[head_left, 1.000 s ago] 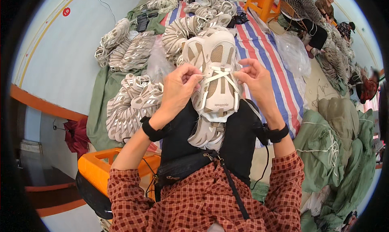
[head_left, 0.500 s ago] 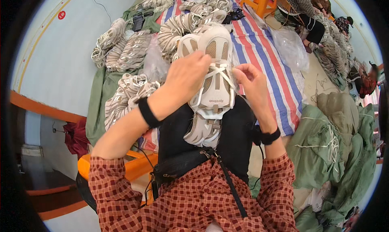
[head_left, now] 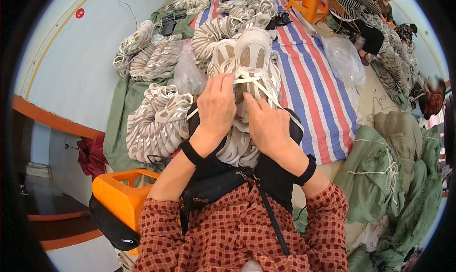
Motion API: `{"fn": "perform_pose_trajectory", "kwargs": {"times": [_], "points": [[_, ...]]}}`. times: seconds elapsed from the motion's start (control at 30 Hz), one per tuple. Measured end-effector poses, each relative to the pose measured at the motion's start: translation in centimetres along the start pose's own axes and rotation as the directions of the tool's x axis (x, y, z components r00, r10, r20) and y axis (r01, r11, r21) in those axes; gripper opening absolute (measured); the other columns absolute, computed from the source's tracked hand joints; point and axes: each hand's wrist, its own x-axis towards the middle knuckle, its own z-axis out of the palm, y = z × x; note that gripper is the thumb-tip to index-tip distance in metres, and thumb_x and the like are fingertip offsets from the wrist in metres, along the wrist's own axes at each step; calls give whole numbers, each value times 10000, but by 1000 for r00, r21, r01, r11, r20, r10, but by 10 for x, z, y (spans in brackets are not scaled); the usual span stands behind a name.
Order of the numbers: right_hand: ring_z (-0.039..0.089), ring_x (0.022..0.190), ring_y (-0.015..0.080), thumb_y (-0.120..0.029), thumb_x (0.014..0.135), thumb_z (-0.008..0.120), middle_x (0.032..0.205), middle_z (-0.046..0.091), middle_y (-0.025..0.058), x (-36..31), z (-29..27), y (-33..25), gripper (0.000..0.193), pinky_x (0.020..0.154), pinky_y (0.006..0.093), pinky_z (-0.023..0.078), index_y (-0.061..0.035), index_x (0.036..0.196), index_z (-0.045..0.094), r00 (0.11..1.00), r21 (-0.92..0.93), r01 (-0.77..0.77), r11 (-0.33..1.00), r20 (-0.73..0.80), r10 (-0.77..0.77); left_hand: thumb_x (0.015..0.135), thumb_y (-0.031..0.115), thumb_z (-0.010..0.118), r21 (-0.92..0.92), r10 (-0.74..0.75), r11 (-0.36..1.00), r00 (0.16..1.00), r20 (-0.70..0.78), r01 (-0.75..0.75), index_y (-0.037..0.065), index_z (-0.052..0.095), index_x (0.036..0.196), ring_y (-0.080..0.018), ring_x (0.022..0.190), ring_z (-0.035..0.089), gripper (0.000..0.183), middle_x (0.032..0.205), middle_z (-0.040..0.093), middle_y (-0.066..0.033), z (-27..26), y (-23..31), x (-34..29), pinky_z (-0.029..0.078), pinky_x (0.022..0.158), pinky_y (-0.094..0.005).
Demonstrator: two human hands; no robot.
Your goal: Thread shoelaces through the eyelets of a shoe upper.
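A beige and white sneaker [head_left: 253, 53] lies on my lap with its toe pointing away. White shoelace [head_left: 256, 83] crosses its front; one loose length trails right over my thigh, and another shows left of my wrist. My left hand [head_left: 216, 103] is closed at the shoe's left side, with lace running into its fingertips. My right hand [head_left: 270, 129] lies over the near part of the shoe, index fingertip pressed on the tongue area; its thumb is hidden and the other fingers curl against the shoe. Another sneaker [head_left: 222, 54] sits close behind on the left.
Rows of similar sneakers [head_left: 156, 127] lie left of my legs, with more ahead on the striped sheet [head_left: 319, 91]. An orange stool [head_left: 121, 191] stands at my left. Green sacks [head_left: 380, 177] lie right. Other people [head_left: 356, 20] sit at the far right near a clear plastic bag [head_left: 343, 58].
Both hands have come nearer to me and closer together. My right hand has moved from the lace at the right side onto the shoe's middle. The lace now hangs loose to the right.
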Motion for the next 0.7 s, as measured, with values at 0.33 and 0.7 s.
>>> {"fn": "perform_pose_trajectory", "kwargs": {"times": [0.33,0.7], "points": [[617,636,419,-181,891,587,658,621,211,36,9,4,162,569,494,478,-29,913,535,979,223,-161,961,-88,184,746,-38,526,-194,3,981,998,61,9,38,608,981,-345,850,615,260,906,623,-139,-12,2,9,497,724,-410],[668,572,291,-195,832,576,626,655,146,51,-3,-2,178,551,408,519,-29,786,622,998,-110,51,993,40,-46,741,-30,552,-273,24,962,996,82,-1,41,583,1047,-363,839,613,316,943,612,-158,-11,-9,5,493,729,-426]]}}
